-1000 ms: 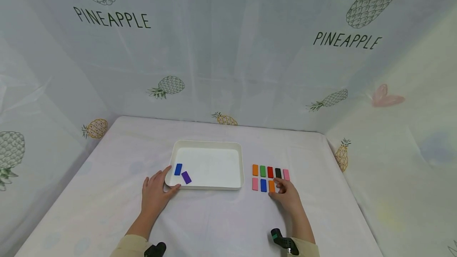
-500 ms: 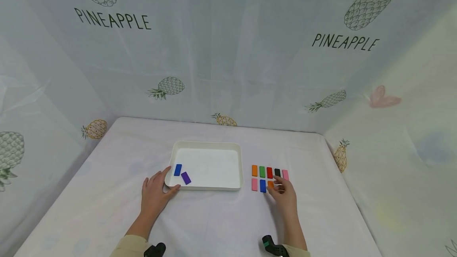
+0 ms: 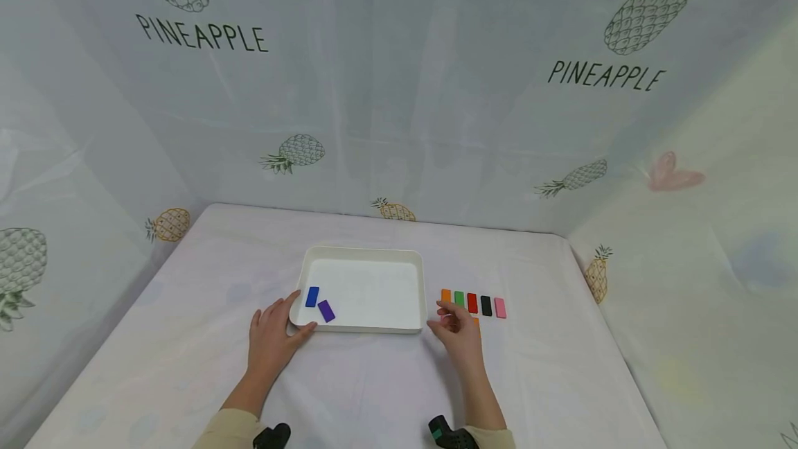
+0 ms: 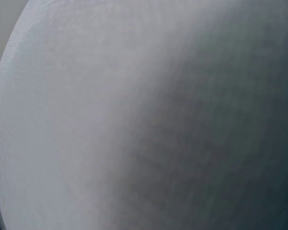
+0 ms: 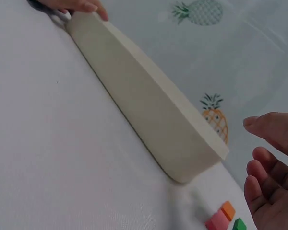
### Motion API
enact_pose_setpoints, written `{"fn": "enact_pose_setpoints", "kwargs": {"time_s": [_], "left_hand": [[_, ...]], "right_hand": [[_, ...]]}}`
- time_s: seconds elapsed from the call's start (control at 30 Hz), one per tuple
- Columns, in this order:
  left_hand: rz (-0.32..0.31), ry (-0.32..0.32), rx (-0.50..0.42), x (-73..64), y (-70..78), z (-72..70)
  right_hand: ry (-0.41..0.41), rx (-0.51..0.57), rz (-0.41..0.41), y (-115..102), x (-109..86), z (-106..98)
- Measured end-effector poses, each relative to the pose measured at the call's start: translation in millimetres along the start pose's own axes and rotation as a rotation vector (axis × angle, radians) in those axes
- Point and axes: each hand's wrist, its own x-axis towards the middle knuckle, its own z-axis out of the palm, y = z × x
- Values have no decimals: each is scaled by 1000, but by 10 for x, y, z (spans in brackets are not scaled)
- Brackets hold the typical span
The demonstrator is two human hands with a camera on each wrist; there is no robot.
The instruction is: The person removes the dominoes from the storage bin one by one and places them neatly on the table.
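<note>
My left hand [image 3: 272, 335] holds the front left corner of a shallow white tray [image 3: 368, 330], thumb at the front side and index finger at the left. In the tray lie a blue block [image 3: 312, 296] and a purple block [image 3: 326, 310]. My right hand [image 3: 461, 344] is just right of the tray, over the left end of the coloured blocks. Its thumb and fingers [image 5: 259, 189] are apart in the right wrist view, with nothing visible between them. It covers part of the lower row; a pink block [image 5: 218, 221] shows below it. The left wrist view shows only blurred cloth.
Orange [image 3: 445, 295], green [image 3: 459, 298], red [image 3: 472, 303], black [image 3: 486, 305] and pink [image 3: 500, 307] blocks form the upper row. Another orange block [image 3: 476, 322] peeks out beside my right hand. Pineapple-print cloth [image 3: 399, 89] hangs behind and around the white-covered table.
My right hand has moved left from the lower orange block towards the tray's right front corner. My left hand and the tray stay in place.
</note>
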Motion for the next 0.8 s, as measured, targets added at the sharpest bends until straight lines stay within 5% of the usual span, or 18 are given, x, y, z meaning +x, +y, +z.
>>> {"fn": "enact_pose_setpoints", "kwargs": {"time_s": [0.4, 0.8], "left_hand": [[0, -1, 5, 10, -12, 4], [1, -9, 1, 12, -47, 29]], "right_hand": [[-216, 10, -214, -306, -98, 513], [-390, -31, -293, -466, -70, 893]]}}
